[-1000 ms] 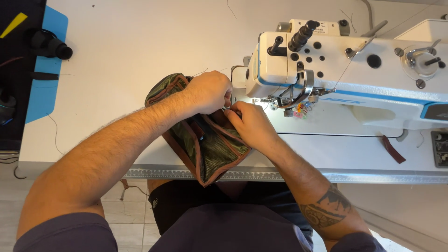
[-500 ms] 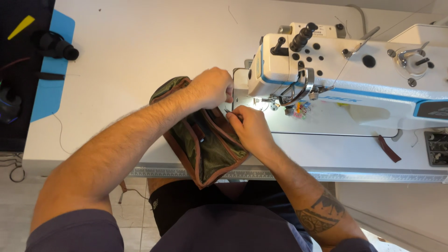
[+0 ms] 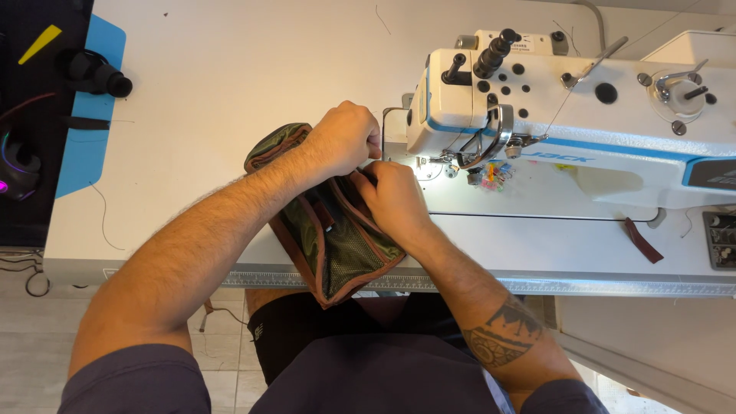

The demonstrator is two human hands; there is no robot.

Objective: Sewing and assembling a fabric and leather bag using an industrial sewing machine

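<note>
Two hands, left hand (image 3: 346, 139) and right hand (image 3: 393, 201), pinching one green pouch (image 3: 326, 230) shut-fingered by one sewing machine (image 3: 567, 130), near the table edge (image 3: 253, 278).

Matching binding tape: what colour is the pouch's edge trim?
Reddish-brown trim on an olive-green pouch, clearest in the head view.

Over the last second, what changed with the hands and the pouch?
Little. The left hand and right hand edged the green pouch slightly toward the needle end of the sewing machine, and the camera view shifted a bit. Both hands keep gripping the pouch's top edge; nothing released. Table items unchanged.
</note>
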